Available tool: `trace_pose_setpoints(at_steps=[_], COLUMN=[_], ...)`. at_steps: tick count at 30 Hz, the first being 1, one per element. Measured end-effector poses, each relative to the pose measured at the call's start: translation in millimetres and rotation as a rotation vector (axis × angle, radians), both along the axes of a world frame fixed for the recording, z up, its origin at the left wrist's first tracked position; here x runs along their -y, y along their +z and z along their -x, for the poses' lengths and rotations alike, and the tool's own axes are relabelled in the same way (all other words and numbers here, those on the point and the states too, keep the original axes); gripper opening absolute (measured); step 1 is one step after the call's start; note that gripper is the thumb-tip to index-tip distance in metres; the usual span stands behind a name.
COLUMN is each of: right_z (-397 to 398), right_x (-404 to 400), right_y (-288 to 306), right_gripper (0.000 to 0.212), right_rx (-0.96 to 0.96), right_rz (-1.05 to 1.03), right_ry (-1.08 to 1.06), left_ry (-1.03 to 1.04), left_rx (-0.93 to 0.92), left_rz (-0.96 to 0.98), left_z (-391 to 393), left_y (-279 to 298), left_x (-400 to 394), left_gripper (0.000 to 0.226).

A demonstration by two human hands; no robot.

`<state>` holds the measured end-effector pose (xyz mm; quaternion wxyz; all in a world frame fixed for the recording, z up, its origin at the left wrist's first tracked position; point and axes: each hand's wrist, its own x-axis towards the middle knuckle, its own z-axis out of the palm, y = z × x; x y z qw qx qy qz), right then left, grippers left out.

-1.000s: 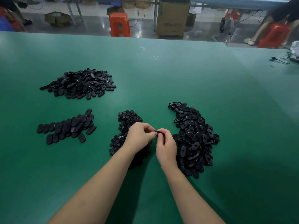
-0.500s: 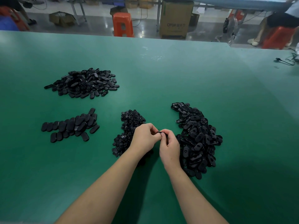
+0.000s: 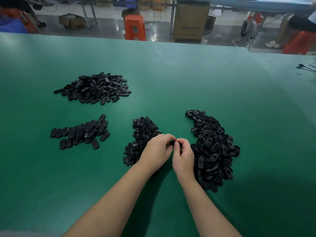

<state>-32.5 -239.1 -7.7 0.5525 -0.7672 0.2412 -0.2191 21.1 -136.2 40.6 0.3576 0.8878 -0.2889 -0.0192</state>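
Observation:
My left hand (image 3: 158,152) and my right hand (image 3: 183,155) meet above the green table (image 3: 188,79) and together pinch one small black plastic part (image 3: 173,143), mostly hidden by my fingers. A heap of small black round pieces (image 3: 142,132) lies just left of my hands, partly under my left wrist. To the right is a large heap of black oval shells with holes (image 3: 213,147). A neat cluster of smooth black oval parts (image 3: 80,132) lies to the left.
A loose heap of black oval parts (image 3: 95,88) sits at the far left. Beyond the table's far edge stand an orange stool (image 3: 134,27), a cardboard box (image 3: 189,23) and a fan (image 3: 248,31). A black cable (image 3: 306,67) lies at the right edge.
My hands stay together on the small part; the fingers have shifted slightly on it. The view has drifted a little, nothing else on the table has moved.

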Motion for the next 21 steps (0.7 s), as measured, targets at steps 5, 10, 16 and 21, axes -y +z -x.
trace_pose_setpoints(at_steps=[5, 10, 16, 21], right_z=[0, 1, 2, 1], right_x=[-1, -2, -3, -4], right_y=[2, 1, 2, 2], right_gripper=[0.013, 0.011, 0.015, 0.016], right_rx=[0.017, 0.01, -0.018, -0.032], right_rz=[-0.116, -0.131, -0.056, -0.03], right_ry=[-0.01, 0.015, 0.029, 0.027], left_ry=[-0.04, 0.232, 0.706, 1.001], left_rx=[0.251, 0.314, 0.2, 0.096], left_rz=[-0.073, -0.081, -0.039, 0.005], left_z=[1, -14, -45, -69], left_y=[-3, -9, -17, -17], left_x=[-11, -56, -147, -198], left_gripper=[0.022, 0.022, 0.028, 0.027])
